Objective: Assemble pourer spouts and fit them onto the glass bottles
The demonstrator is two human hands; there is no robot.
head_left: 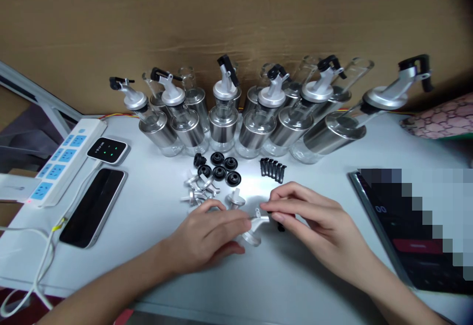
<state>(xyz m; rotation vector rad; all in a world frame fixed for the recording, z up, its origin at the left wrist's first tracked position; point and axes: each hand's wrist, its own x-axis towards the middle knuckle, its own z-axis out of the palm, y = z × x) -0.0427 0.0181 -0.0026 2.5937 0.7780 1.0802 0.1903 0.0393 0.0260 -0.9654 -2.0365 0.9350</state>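
My left hand (pixel 207 238) pinches a silver metal pourer spout (pixel 254 229) just above the white table. My right hand (pixel 314 219) meets it from the right, its fingertips at the spout's tip, and a small black part (pixel 281 226) shows under its fingers. More silver spouts (pixel 197 189) lie in a heap behind my left hand. Round black rubber seals (pixel 218 167) and a row of black lever caps (pixel 272 168) lie further back. Behind them stands a row of glass and steel dispenser bottles (pixel 223 123), several fitted with spouts.
A white power strip (pixel 62 160), a small white device with green lights (pixel 108 150) and a dark phone (pixel 92 206) lie at the left. A dark tablet (pixel 414 236), partly blurred, lies at the right. A patterned sleeve (pixel 443 118) rests at the far right. Brown cardboard forms the back wall.
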